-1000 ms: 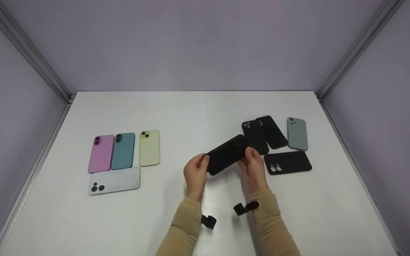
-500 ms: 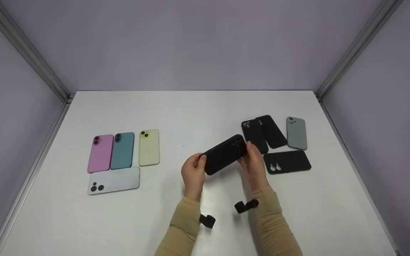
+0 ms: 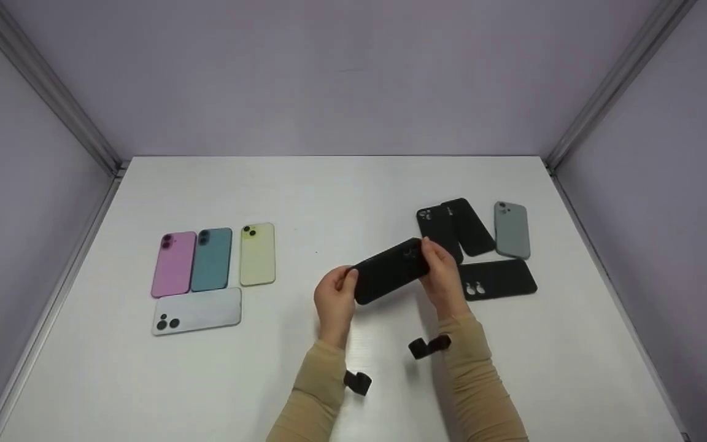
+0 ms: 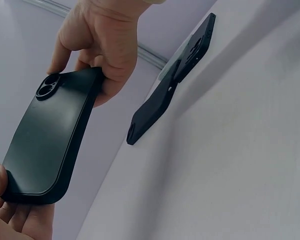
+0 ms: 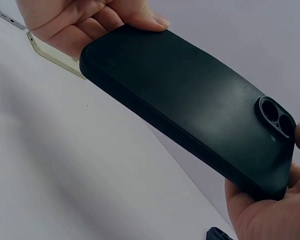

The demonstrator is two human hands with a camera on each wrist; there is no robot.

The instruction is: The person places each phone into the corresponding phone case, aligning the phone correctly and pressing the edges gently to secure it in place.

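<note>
So both hands are on the same thing here, a smooth black phone case with rounded corners and a raised two-hole camera ring [image 3: 390, 272]; it's held up off the glossy white rectangular table [image 3: 341, 196], tilted so its camera end is the farther one from the person; can't really tell if there's a phone inside it.

The left hand [image 3: 334, 307] pinches the lower-left end, thumb on the back face and fingers underneath; the right hand [image 3: 442, 276] pinches the camera end, thumb right near the ring.

Just past the right hand there's a pile of flat stuff; one black case with a camera cutout [image 3: 438, 228] sits against a slanted black case [image 3: 472, 227], a pale grey-green phone-shaped piece [image 3: 512, 230] stands next in line, and a black case lying sideways [image 3: 502, 280] is nearer the person, its left end partly behind the hand.

Well apart on the left, a pink phone [image 3: 174, 265], a teal phone [image 3: 212, 261] and a pale yellow phone [image 3: 258, 255] make a row, backs up; a silvery white phone [image 3: 203, 311] lies crosswise below the first two.
</note>
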